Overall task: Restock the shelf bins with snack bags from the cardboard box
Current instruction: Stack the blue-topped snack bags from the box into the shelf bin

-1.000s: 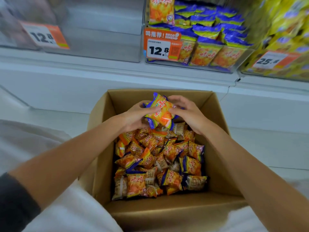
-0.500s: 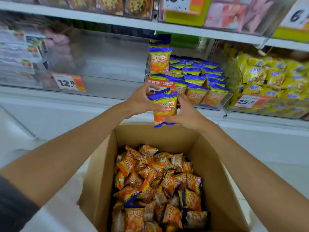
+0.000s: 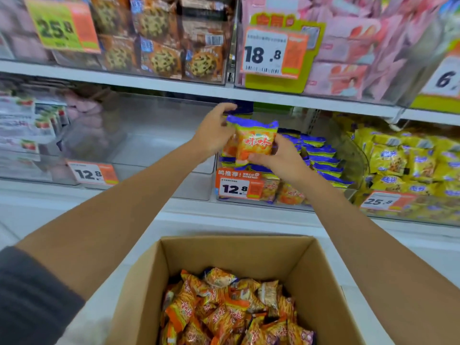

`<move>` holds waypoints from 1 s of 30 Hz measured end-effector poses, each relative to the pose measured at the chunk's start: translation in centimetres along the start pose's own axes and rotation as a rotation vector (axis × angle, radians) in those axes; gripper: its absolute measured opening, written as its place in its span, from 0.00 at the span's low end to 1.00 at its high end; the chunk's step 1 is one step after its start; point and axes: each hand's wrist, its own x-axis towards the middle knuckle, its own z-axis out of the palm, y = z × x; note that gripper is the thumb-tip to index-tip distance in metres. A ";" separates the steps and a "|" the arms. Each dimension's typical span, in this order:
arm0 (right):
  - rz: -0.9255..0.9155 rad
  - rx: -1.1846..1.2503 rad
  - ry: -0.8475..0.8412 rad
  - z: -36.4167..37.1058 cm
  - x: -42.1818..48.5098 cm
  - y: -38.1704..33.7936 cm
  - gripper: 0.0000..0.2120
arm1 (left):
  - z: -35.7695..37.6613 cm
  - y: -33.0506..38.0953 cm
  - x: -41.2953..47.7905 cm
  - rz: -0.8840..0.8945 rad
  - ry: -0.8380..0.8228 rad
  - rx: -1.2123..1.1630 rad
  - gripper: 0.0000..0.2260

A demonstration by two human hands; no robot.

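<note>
- green-and-orange tag (image 3: pixel 62 26) on the cookie bin (image 3: pixel 149 73), left end of the upper shelf (image 3: pixel 149 82): 25.8
- white tag (image 3: pixel 271 54) on the pink-pack bin (image 3: pixel 348 95): 18.8
- cut-off tag (image 3: pixel 445 79) at that shelf's right end: only a 6
- small tag (image 3: pixel 92 174) on the clear bin (image 3: pixel 161 150), lower shelf (image 3: pixel 124 192): 12.8
- orange tag (image 3: pixel 239 185) on the snack bin (image 3: pixel 286 205): 鸣推荐! RECOMMEND, 12.8
- last tag (image 3: pixel 383 201) on the yellow-bag bin (image 3: pixel 423 215): 25.8
- snack bag (image 3: pixel 257 143) says 味味

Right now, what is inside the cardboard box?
Loose orange snack bags lie piled on one another in the cardboard box. The lower layers and the box bottom are covered by the top bags.
</note>
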 end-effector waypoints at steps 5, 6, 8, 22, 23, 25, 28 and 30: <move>0.085 0.185 0.118 0.0 0.6 2.2 0.19 | -0.6 -3.3 0.2 0.073 0.045 0.170 0.10; 0.096 0.211 0.155 -0.3 0.6 2.6 0.18 | -0.6 -3.5 0.3 0.091 0.032 0.203 0.08; 0.109 0.217 0.198 -0.9 0.8 3.4 0.17 | -0.9 -3.9 0.5 0.126 0.019 0.298 0.05; 0.141 0.186 0.240 -0.9 0.9 3.7 0.19 | 0.6 -4.2 0.2 0.149 0.034 0.521 0.18; 0.140 0.190 0.235 -1.0 0.8 3.6 0.19 | 0.3 -4.2 0.4 0.134 0.015 0.461 0.16; 0.135 0.194 0.222 -1.2 0.7 3.5 0.18 | -0.3 -3.8 0.7 0.115 -0.030 0.467 0.13; 0.125 0.199 0.197 -1.4 0.6 3.3 0.18 | -1.2 -3.0 1.3 0.131 -0.117 0.524 0.07; 0.125 0.203 0.196 -1.5 0.5 3.2 0.18 | -1.4 -2.7 1.7 0.131 -0.154 0.610 0.07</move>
